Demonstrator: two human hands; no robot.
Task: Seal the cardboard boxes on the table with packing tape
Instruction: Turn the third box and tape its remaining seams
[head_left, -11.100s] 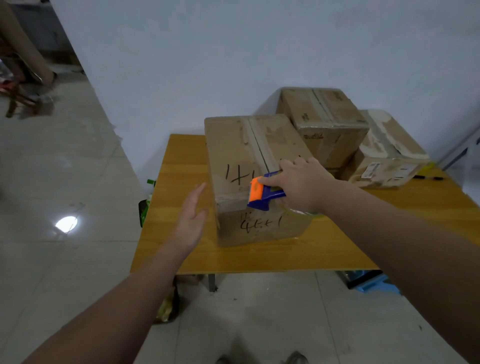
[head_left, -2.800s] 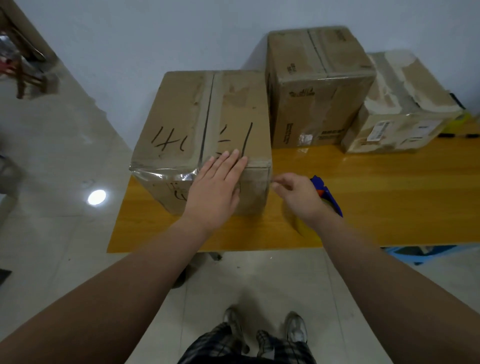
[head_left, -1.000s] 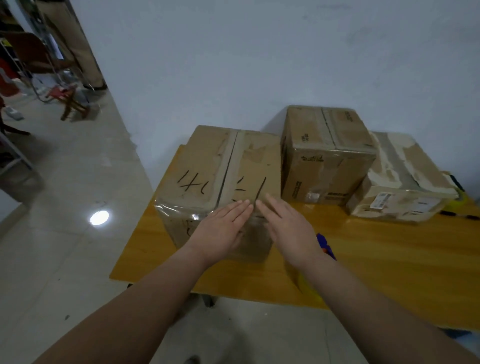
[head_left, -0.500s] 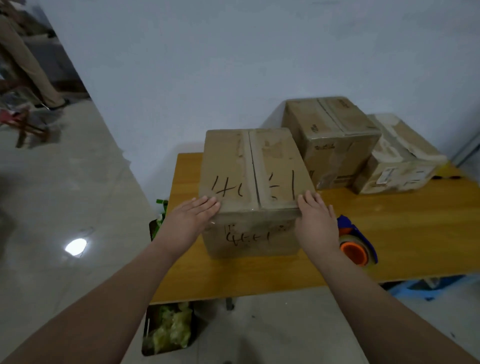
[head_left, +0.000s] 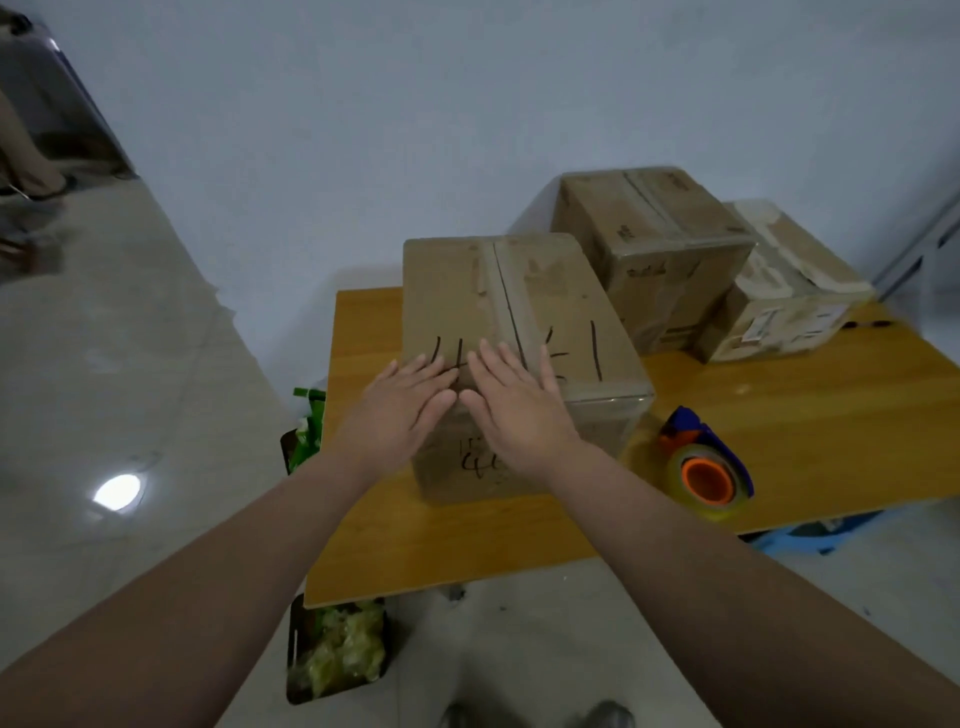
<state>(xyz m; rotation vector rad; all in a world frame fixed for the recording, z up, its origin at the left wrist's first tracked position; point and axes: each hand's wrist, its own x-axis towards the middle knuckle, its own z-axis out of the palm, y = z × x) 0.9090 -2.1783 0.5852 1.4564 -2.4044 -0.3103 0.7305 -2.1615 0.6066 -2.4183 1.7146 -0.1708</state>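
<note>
A cardboard box (head_left: 540, 301) with black handwriting stands on the near left of the wooden table (head_left: 810, 415), with clear tape over its front top edge. My left hand (head_left: 402, 410) and my right hand (head_left: 511, 405) lie flat side by side on that front edge, fingers straight, pressing the tape. The tape dispenser (head_left: 706, 467), blue with an orange core and a clear roll, lies on the table right of the box, with neither hand on it. Two more taped boxes, one brown (head_left: 654, 249) and one pale and scuffed (head_left: 789, 296), stand at the back right.
A white wall runs just behind the table. A bin (head_left: 335, 649) with green scraps sits on the floor under the table's near left corner. Something blue (head_left: 815, 532) lies below the right edge. My shoes (head_left: 602, 717) show at the bottom. The tiled floor is open at left.
Both hands have slid inward from the box's two front corners and now meet at the middle of its front edge. The dispenser still lies on the table.
</note>
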